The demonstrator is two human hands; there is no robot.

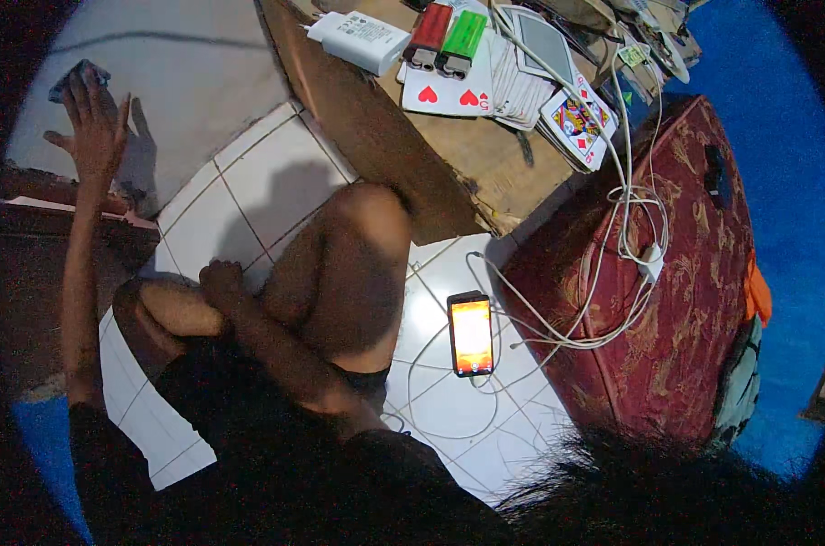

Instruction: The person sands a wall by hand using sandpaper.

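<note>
Stretched to the far left, fingers spread and not gripping: the left hand point(94, 129), fingertips laid over a small dark block point(60, 88) on a pale wall point(185, 100). Boxy in outline, partly covered by those fingers, with finer detail lost in dim light. Folded in like a fist, nearer and to the right of the block: the right hand point(221, 282), at a bent leg point(178, 311), with anything inside the curl hidden from view.

Just beyond, between right hand and worktop point(472, 159), a raised knee point(372, 218) above a white tiled floor point(249, 164). To the right of the knee, flat on the tiles, a smartphone point(471, 332) with bright orange-yellow screen, amid loops of white cable point(627, 196).

On the wooden worktop, far and right: a white charger plug point(362, 41), a red lighter point(426, 38), a green lighter point(462, 41) and spread playing cards point(449, 98). At right, under the trailing cable, a maroon patterned cushion point(694, 218); past its edge, an orange cloth point(756, 293) against a blue surface point(785, 182).
</note>
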